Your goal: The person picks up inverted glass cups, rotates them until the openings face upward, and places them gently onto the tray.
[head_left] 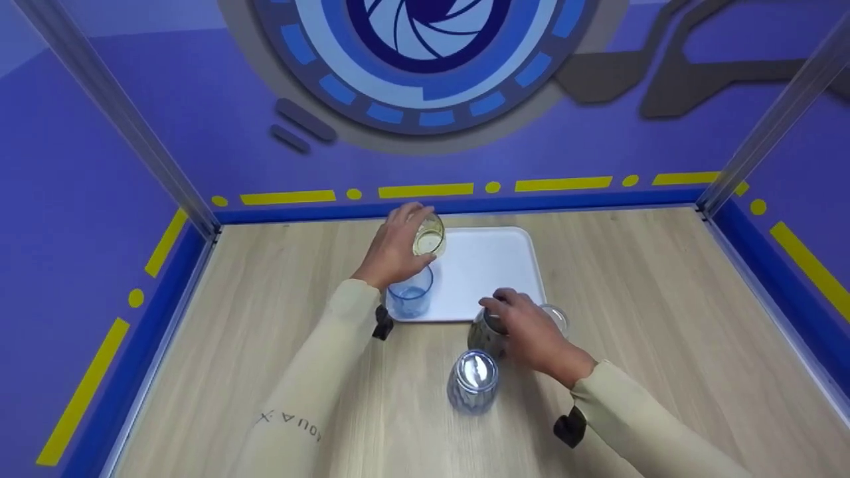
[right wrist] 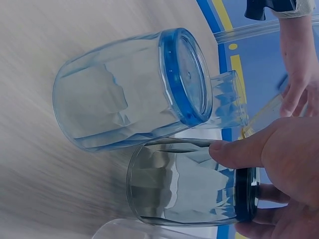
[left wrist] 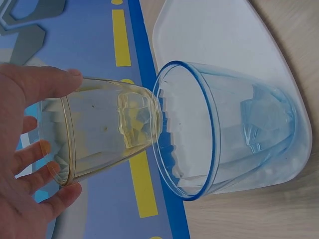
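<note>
My left hand [head_left: 406, 234] holds a pale yellow clear glass [head_left: 429, 236] by its rim end, fingers [left wrist: 55, 199] curled round it. Its base hangs at the mouth of an upright blue glass [head_left: 410, 293] [left wrist: 227, 132] standing at the front left corner of a white tray [head_left: 495, 265]. My right hand [head_left: 510, 313] grips the top of a smoky grey glass [head_left: 483, 337] [right wrist: 189, 185] standing on the wooden table just in front of the tray, thumb [right wrist: 244, 149] on its side.
A ribbed blue glass [head_left: 473, 382] [right wrist: 124, 92] stands, apparently upside down, in front of the grey one. A clear glass [head_left: 556, 317] sits behind my right hand. Purple walls with metal posts close the table on three sides.
</note>
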The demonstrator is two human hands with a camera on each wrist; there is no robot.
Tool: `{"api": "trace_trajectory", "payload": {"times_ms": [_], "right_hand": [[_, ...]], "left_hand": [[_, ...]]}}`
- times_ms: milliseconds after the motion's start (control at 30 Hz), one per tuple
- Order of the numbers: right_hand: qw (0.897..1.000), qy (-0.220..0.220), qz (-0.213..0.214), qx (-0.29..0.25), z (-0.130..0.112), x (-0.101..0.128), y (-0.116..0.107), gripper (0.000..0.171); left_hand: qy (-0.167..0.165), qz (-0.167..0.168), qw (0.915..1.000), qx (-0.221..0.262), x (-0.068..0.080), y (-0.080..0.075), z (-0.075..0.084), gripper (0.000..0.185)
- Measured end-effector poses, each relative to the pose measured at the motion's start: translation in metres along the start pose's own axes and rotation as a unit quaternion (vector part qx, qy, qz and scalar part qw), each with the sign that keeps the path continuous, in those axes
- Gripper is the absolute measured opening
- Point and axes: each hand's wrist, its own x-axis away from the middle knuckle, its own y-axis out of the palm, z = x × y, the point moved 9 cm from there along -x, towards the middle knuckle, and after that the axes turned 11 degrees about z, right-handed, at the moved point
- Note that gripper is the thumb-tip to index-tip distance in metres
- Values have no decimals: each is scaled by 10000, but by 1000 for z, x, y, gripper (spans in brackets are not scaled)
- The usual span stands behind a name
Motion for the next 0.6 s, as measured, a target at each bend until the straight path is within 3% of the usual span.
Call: {"api": "trace_trajectory", "payload": {"times_ms": [233, 600], "right_hand": [[9995, 109, 226, -185, 6, 2, -11, 57], [9983, 302, 340, -356, 9, 0, -20, 60]], "left_hand": [[135, 69, 9999, -40, -3, 4, 3, 73], [-105, -24, 9997, -213, -6, 9, -4, 72]]}}
